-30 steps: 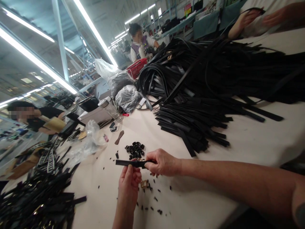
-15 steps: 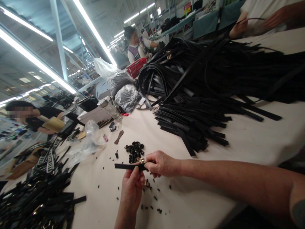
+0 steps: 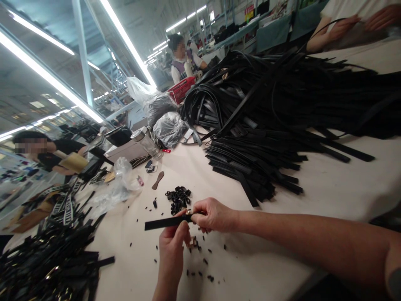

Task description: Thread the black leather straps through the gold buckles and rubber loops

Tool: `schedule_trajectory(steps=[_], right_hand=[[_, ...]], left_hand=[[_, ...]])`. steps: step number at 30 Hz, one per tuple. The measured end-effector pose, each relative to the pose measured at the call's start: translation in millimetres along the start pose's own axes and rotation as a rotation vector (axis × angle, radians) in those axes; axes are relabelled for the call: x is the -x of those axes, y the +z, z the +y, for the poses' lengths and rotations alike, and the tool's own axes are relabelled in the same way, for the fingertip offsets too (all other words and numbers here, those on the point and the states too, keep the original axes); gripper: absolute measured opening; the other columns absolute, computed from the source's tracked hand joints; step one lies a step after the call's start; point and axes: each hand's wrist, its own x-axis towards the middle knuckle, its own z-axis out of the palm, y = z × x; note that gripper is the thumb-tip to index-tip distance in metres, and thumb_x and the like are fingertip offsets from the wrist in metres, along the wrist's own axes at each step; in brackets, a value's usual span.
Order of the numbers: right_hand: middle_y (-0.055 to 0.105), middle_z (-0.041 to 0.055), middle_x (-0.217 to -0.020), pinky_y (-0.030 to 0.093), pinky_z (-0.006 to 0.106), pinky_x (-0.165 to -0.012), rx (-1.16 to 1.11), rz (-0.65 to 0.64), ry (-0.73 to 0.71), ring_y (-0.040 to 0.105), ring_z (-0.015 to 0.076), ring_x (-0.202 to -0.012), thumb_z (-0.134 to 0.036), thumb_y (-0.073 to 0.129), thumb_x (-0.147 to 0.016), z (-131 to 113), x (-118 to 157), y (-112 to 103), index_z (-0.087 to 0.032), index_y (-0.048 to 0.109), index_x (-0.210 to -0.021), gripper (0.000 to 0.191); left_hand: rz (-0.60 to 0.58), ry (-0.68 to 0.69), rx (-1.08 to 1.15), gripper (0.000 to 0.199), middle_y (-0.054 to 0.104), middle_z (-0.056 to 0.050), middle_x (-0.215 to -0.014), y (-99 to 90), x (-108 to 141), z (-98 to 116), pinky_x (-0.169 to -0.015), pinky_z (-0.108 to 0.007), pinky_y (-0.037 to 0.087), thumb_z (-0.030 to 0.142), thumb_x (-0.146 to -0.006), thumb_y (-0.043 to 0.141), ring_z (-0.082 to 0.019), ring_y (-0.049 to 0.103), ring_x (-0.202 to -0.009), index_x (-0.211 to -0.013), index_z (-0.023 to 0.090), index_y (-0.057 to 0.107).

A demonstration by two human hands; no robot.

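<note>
A flat black strap [image 3: 159,223] runs between my two hands, its free end pointing left over the table. My left hand [image 3: 174,239] grips it from below, thumb on the near face. My right hand [image 3: 213,215] pinches the strap's right part beside a small gold-coloured buckle [image 3: 188,212], which the fingers partly hide. Just beyond the hands lies a heap of small black loops [image 3: 179,198]. Several tiny black pieces [image 3: 205,261] are scattered on the table near my left hand.
A large pile of black straps [image 3: 244,163] covers the far right; more straps with gold fittings [image 3: 46,267] lie at left. A brown tool [image 3: 158,180], a clear bottle [image 3: 147,143] and plastic bags [image 3: 169,128] stand beyond. A co-worker's hands [image 3: 344,28] hold a strap at upper right.
The strap's free end now reaches farther left and tilts lower. My left thumb has shifted right, closer to the buckle. The co-worker's hands at upper right have moved right.
</note>
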Motion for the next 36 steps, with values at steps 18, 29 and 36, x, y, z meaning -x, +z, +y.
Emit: schedule_trajectory(steps=[18,29,36], right_hand=[[0.054,-0.0027,-0.056,0.029,0.020,-0.050,0.539,0.217,-0.250,0.042,0.0086,-0.051,-0.019,0.056,-0.073,-8,6,-1,-0.016,0.062,-0.068,0.008],[0.063,0.0008,-0.065,0.038,0.021,-0.055,0.476,0.025,-0.327,0.054,0.0113,-0.056,-0.030,0.050,-0.089,-16,11,-7,-0.016,0.061,-0.080,0.021],[0.061,0.0030,-0.058,0.041,0.027,-0.047,0.518,0.005,-0.378,0.054,0.0155,-0.048,-0.044,0.051,-0.090,26,-2,-18,-0.027,0.060,-0.076,0.024]], left_hand=[[0.074,-0.155,0.274,0.045,0.051,0.003,-0.054,16.2,2,3,-0.038,-0.012,0.034,0.037,-0.053,0.092,-0.004,0.041,-0.042,-0.082,0.011,0.069],[0.018,-0.072,0.173,0.039,0.055,0.002,-0.052,14.9,1,4,-0.039,-0.015,0.035,0.037,-0.063,0.085,-0.007,0.045,-0.043,-0.089,0.012,0.071],[-0.051,-0.061,0.191,0.036,0.059,-0.002,-0.053,20.9,-5,11,-0.040,-0.018,0.037,0.034,-0.060,0.082,-0.009,0.050,-0.041,-0.083,0.007,0.073]])
